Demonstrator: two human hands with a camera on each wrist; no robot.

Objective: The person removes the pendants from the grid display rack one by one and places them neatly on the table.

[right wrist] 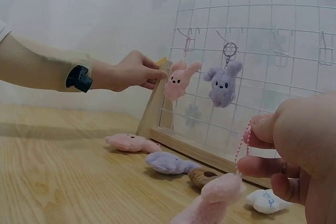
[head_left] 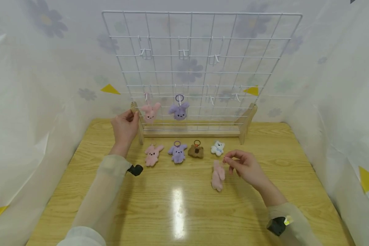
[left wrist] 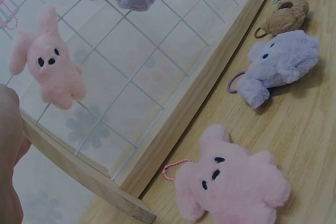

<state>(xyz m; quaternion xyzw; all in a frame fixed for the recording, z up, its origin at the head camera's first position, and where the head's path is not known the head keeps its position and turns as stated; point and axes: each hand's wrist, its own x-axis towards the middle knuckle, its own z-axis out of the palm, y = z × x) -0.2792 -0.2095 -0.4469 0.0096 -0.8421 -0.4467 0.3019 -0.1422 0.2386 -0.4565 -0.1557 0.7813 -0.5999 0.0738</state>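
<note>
My right hand (head_left: 244,167) pinches the pink bead chain (right wrist: 242,148) of a pink plush rabbit keychain (head_left: 218,176), which dangles below the fingertips in the right wrist view. On the other side, my left hand (head_left: 126,126) grips the wooden side post (head_left: 136,116) of a white wire grid rack (head_left: 203,72). Two plush keychains hang from the rack's lower hooks: a pink rabbit (head_left: 151,112) and a purple rabbit (head_left: 179,111). Lying in a row before the rack are a pink rabbit (head_left: 153,155), a purple rabbit (head_left: 177,153), a brown plush (head_left: 196,151) and a white bear (head_left: 217,148).
Bare white hooks (head_left: 214,58) sit along the upper part of the grid, with further bare hooks (head_left: 211,99) lower right. The rack's wooden base bar (head_left: 190,131) stands at the back of the wood-grain table (head_left: 141,212). White patterned sheeting (head_left: 33,85) surrounds the table.
</note>
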